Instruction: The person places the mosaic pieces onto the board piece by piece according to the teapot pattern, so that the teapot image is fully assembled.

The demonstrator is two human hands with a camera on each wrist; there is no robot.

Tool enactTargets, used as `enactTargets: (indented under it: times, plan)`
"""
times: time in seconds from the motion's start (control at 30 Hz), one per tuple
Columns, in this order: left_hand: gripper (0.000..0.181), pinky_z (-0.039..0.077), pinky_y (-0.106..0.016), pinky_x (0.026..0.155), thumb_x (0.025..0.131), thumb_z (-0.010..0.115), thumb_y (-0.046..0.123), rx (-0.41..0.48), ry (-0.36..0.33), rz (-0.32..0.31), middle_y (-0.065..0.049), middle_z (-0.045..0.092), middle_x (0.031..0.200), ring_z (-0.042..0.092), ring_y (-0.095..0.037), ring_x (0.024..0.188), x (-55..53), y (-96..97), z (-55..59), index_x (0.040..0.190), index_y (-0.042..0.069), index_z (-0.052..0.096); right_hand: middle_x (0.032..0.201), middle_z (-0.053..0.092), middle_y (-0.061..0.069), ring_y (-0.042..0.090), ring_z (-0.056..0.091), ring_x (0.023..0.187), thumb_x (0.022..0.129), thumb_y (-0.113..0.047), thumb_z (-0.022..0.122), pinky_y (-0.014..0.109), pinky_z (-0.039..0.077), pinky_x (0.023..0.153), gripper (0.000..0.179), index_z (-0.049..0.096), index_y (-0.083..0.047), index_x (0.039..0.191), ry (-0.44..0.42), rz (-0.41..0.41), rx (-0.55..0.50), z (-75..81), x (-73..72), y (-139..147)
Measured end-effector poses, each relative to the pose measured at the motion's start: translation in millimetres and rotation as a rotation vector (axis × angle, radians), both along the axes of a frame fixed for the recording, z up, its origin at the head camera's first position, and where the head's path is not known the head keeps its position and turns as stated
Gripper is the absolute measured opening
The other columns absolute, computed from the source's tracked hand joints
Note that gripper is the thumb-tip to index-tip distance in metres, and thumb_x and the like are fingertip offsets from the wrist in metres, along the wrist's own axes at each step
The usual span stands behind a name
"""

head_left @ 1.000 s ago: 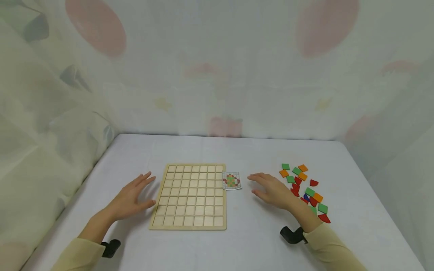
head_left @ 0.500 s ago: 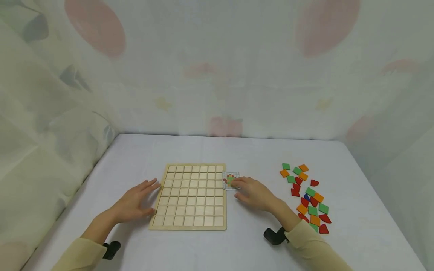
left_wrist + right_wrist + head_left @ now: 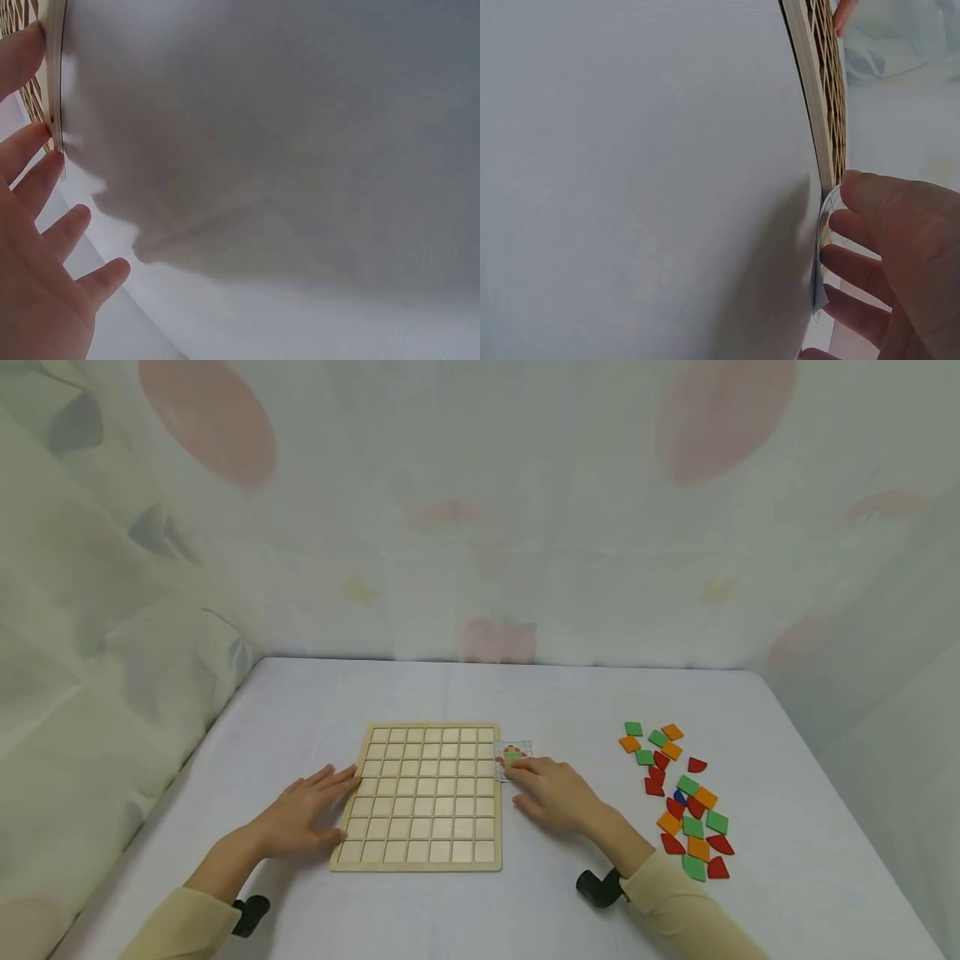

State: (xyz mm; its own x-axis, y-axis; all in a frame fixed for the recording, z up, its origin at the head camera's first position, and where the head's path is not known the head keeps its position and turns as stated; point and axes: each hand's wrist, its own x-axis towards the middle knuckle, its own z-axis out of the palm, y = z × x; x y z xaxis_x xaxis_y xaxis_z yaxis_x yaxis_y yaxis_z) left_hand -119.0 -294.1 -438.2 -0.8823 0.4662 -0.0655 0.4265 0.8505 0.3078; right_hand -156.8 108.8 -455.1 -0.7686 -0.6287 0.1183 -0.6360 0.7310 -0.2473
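Note:
A pale wooden grid board (image 3: 426, 798) lies flat on the white-covered table. My left hand (image 3: 297, 818) has its fingers spread, with fingertips and thumb touching the board's left edge; in the left wrist view the fingertips (image 3: 49, 132) meet the rim. Beside the board's right edge lies a small paper pattern card (image 3: 521, 748), printed with a red, green and orange design on a grid. My right hand (image 3: 555, 795) reaches over its lower right part, fingertips resting on the paper and hiding some of the print. In the right wrist view the card (image 3: 820, 291) has a lifted edge under loosely bent fingers.
Several loose flat pieces lie scattered to the right: green squares (image 3: 693, 827), orange squares (image 3: 705, 797), red quarter-rounds (image 3: 717, 867) and a blue piece (image 3: 680, 796). Patterned cloth (image 3: 480, 527) hangs behind the table and along both sides.
My right hand has moved left from beside the pieces onto the card, uncovering more pieces. My left hand has shifted slightly right, against the board's edge.

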Motion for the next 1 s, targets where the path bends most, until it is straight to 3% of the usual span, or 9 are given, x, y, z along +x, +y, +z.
enactTargets:
  times: [0.53,0.73,1.0]
  plan:
    - [0.074,0.026,-0.069,0.094,0.074,0.073,0.034,0.018,0.023,-0.035,-0.011,0.035,0.146,0.032,-0.043,0.130,-0.8,11.9,-3.8,0.137,0.009,0.043,0.127,0.053,0.004,0.025,0.051,0.115,0.088,-0.034,0.059,0.046,0.046,0.088,0.045,0.055,-0.014,0.129,0.002,-0.111,0.068,0.0,-1.6,29.0]
    - [0.075,0.025,-0.068,0.097,0.077,0.070,0.037,0.010,-0.011,-0.041,-0.008,0.031,0.149,0.031,-0.040,0.132,-2.9,21.0,-6.7,0.140,0.009,0.040,0.126,0.054,0.008,0.027,0.053,0.113,0.088,-0.032,0.060,0.047,0.047,0.087,0.046,0.056,-0.011,0.128,0.015,-0.131,0.047,0.4,-1.1,41.4]
    - [0.075,0.025,-0.066,0.098,0.079,0.067,0.040,-0.021,0.020,-0.078,-0.009,0.031,0.149,0.031,-0.038,0.133,-4.7,39.4,-4.7,0.141,0.009,0.037,0.130,0.052,0.011,0.030,0.053,0.114,0.088,-0.032,0.059,0.050,0.046,0.088,0.047,0.054,-0.009,0.129,0.007,-0.165,0.047,0.3,-2.9,56.9]
